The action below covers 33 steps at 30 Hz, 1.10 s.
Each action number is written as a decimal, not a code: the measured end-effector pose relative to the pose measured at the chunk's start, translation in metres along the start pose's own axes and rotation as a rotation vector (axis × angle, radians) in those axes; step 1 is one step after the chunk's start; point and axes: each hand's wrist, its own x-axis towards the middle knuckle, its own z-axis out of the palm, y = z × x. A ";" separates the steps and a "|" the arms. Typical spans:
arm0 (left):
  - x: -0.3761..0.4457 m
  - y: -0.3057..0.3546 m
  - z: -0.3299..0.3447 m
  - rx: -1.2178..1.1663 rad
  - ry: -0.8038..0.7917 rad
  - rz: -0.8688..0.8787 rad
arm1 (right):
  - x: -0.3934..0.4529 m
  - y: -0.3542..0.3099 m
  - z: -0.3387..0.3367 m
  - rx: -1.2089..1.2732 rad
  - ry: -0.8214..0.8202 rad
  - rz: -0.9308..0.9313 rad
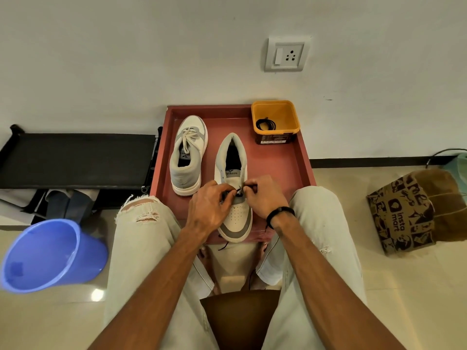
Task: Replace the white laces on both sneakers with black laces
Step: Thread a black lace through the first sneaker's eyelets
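Seated on a pale tiled floor (379,286), knees apart, facing a red tray (278,168) set against the white wall. On the tray, two white and grey sneakers side by side but apart.

Near sneaker (233,173): toe toward the body and jutting just past the tray's front edge, heel toward the wall, no white lace in it. Left hand (209,205) over its lower eyelets, fingers curled and pinching a black lace (238,192). Right hand (264,193) just beside, thumb and fingers pinching the same lace from the other side; black band on that wrist. Loose end of the lace (223,246) hanging below the toe, off the tray.

Far sneaker (188,157): at the left of the tray, toe toward the wall, white lace (188,137) still threaded and tied.

In the tray's far right corner, a yellow tub (278,117) holding a coiled black lace (265,124).

Left of the tray, a low black rack (75,160); nearer, a blue bucket (50,253) tipped on its side, mouth toward the camera. At the right, a printed paper bag (404,213) on the floor. On the wall above, a white socket plate (286,55).
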 end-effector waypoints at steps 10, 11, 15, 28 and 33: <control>0.000 -0.001 0.002 0.010 0.005 -0.009 | 0.010 0.012 0.011 0.160 0.035 0.162; 0.001 -0.001 0.002 0.010 0.005 -0.010 | 0.012 0.013 0.012 0.250 0.041 0.214; -0.001 0.002 -0.001 0.027 -0.002 0.000 | 0.016 0.016 0.018 0.550 0.099 0.425; 0.000 0.001 -0.002 -0.212 -0.013 -0.101 | 0.014 0.016 0.013 0.441 0.093 0.382; 0.005 -0.005 -0.006 -0.348 -0.056 -0.288 | 0.014 0.016 0.015 0.395 0.073 0.341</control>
